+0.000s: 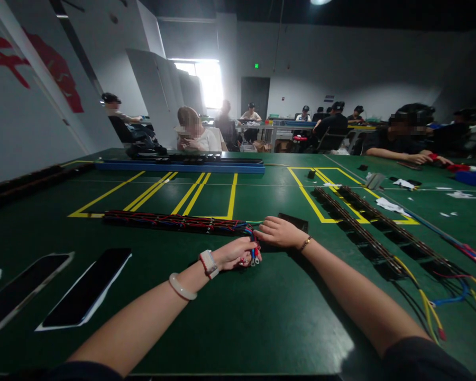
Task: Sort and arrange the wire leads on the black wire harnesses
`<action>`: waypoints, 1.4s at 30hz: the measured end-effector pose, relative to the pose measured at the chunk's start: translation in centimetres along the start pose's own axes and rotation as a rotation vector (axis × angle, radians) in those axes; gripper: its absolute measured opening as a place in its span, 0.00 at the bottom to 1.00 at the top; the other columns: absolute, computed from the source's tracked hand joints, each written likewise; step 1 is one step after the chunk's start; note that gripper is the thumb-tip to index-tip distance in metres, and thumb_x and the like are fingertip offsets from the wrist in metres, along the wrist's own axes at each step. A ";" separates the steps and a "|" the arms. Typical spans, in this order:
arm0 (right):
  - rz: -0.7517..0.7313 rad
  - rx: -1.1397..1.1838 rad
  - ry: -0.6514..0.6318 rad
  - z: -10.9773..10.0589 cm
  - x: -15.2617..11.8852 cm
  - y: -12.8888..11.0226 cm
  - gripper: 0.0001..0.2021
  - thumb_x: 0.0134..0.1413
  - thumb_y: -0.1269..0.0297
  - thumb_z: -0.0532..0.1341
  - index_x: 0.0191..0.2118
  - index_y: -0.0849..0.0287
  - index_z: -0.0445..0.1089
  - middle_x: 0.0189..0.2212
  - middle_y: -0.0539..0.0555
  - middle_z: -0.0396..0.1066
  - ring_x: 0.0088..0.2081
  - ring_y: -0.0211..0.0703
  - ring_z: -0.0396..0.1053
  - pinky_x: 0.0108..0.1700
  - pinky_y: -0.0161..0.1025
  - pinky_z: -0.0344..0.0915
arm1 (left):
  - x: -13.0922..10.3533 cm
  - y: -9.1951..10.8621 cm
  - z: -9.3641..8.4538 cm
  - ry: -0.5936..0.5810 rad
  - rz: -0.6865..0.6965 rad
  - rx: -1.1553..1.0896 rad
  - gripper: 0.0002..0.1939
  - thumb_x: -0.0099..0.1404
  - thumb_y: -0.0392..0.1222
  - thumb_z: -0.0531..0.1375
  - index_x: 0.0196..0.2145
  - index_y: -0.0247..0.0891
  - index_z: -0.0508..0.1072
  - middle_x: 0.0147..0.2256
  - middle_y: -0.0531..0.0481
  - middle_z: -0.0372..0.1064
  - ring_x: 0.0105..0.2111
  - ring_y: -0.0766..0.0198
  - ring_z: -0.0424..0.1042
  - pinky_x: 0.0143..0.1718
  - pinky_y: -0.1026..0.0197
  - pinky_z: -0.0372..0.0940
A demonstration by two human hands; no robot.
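In the head view, a long, slim wiring bundle (174,222) of dark strips and thin red wires lies on the smooth green tabletop (293,323), its right end at the two hands. The left hand (235,254) has its fingers closed, pinching the blue and red wire ends (255,258), which finish in shiny metal ring lugs. The right hand (281,233) bends its fingers over the wires just beyond; their tips blend into the cables, so I cannot tell whether they pinch or merely touch. A square-faced watch (209,264) and a glossy, pale bangle (182,287) circle the left arm. Behind the right hand, a flat black piece (300,222) is partly covered. At left lie a black rectangular slab (88,288) on white backing and a second slab (27,288), cut off by the picture's edge.
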State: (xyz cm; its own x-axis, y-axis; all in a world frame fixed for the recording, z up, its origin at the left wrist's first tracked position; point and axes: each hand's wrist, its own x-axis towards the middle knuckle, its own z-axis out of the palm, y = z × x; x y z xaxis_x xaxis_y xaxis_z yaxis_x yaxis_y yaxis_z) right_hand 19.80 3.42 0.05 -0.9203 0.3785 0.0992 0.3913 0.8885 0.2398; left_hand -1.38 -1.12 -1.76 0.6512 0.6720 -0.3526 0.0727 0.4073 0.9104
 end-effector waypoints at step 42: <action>0.631 0.354 0.204 -3.3 5.7 -0.9 0.18 0.67 0.56 0.47 0.55 0.60 0.60 0.31 0.53 0.73 0.33 0.41 0.69 0.34 0.34 0.56 | -0.1 -0.2 0.9 0.008 0.094 -0.038 0.11 0.64 0.45 0.55 0.32 0.35 0.60 0.24 0.48 0.71 0.16 0.73 0.62 0.21 0.67 0.56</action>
State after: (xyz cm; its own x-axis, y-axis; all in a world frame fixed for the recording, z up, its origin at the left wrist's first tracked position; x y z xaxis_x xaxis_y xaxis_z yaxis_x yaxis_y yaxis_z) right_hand 14.20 3.95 3.59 -0.4900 0.8185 0.3001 0.7902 0.5624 -0.2436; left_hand -0.76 -1.84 -1.75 0.6478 0.7132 -0.2678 -0.0177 0.3655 0.9307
